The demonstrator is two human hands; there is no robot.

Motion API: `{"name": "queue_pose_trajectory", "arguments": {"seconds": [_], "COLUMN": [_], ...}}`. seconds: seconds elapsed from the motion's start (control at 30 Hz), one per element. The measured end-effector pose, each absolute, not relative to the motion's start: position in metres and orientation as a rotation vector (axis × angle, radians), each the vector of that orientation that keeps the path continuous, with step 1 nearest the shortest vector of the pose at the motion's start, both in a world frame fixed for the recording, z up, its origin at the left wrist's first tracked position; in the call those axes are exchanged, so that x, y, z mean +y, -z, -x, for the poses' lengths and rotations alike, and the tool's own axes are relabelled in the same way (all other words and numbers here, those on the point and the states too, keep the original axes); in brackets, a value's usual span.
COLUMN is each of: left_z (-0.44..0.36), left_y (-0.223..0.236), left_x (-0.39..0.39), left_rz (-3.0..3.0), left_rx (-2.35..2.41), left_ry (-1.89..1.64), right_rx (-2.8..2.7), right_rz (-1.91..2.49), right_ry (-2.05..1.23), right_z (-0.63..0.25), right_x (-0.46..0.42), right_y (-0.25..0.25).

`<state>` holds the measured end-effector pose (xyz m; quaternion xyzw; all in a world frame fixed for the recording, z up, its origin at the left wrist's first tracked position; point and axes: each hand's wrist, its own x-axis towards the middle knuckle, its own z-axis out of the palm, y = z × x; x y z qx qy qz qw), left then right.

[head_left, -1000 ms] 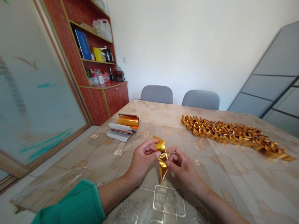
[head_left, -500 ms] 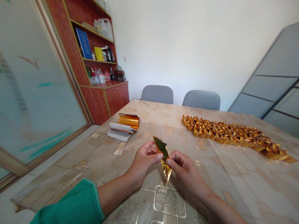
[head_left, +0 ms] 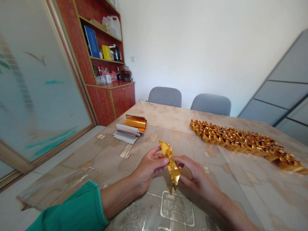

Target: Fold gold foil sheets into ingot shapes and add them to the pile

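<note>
A folded piece of gold foil paper (head_left: 173, 170), pointed at both ends, is held up over the table in front of me. My left hand (head_left: 152, 163) pinches its left edge between thumb and fingers. On the other side, my right hand (head_left: 196, 175) has its index finger pressed on the middle of the foil, other fingers curled against its right edge. The right thumb sits lower, close to that edge. Several finished folded gold pieces (head_left: 240, 139) stand packed in rows on the right of the table. At the left lies a stack of gold foil sheets (head_left: 136, 122), curled, with pale backs.
A patterned cover lies on the table (head_left: 93, 175). Two grey chairs (head_left: 165, 96) stand at the far edge. Behind to the left is a red-brown cabinet (head_left: 99, 101) with bottles, jugs and a kettle, next to a frosted sliding door (head_left: 48, 96).
The foil paper's upper part has turned from a dark, upright flap to a bright, flattened point. My right thumb has come off the foil; the index finger now presses its middle. The view shifted slightly.
</note>
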<state>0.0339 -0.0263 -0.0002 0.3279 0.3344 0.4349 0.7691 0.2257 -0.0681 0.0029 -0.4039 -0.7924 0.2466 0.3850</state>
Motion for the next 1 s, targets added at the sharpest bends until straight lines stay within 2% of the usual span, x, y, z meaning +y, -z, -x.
{"name": "queue_pose_trajectory", "arguments": {"seconds": [0.2,0.37,0.63,1.0], "left_z": [-0.034,-0.035,-0.034,-0.037], "left_y": [-0.003,-0.004,-0.001,-0.003], "left_x": [-0.03,-0.03,-0.03,-0.032], "left_rz": [-0.741,-0.826,-0.961,-1.049], "left_rx": [0.724,0.71,0.719,0.725], "left_ry": [-0.909,-0.945,-1.019,-1.057], "right_rx": [-2.131,-2.107,-2.148,-1.97], "right_rz": [0.838,0.87,0.78,0.924], "right_ry": [-0.492,-0.404,-0.508,-0.534], "right_z": [-0.231,-0.236,-0.238,-0.231], "right_x": [-0.062,-0.061,-0.059,-0.064], "right_y": [-0.006,-0.007,-0.01,-0.01]}}
